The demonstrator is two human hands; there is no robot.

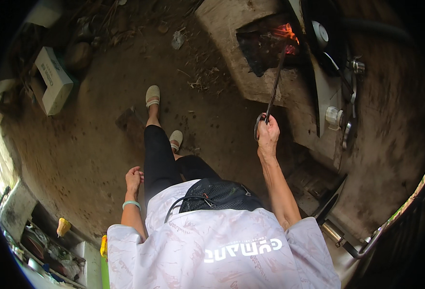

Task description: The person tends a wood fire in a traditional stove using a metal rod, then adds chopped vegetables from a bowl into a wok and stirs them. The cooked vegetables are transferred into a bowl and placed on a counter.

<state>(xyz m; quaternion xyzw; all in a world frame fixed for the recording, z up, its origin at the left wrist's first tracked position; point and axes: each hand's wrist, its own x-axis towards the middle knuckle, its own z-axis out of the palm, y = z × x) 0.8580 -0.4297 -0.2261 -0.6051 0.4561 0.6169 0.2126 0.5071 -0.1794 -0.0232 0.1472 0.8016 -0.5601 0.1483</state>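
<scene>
My right hand grips the looped handle of long metal fire tongs, whose far end reaches into the dark opening of a masonry stove. Flames and glowing embers burn inside, by the tool's far end. Whether the tool's tips hold anything cannot be told. Hanging at my side, next to my black trouser leg, is my left hand; its fingers are loosely bent and nothing shows in them. A pale green bangle is around that wrist.
Twigs and dry scraps litter the floor before the stove, near a crumpled plastic bag. An open carton stands at the left. A white bowl and a lidded jar are at the stove top's right side.
</scene>
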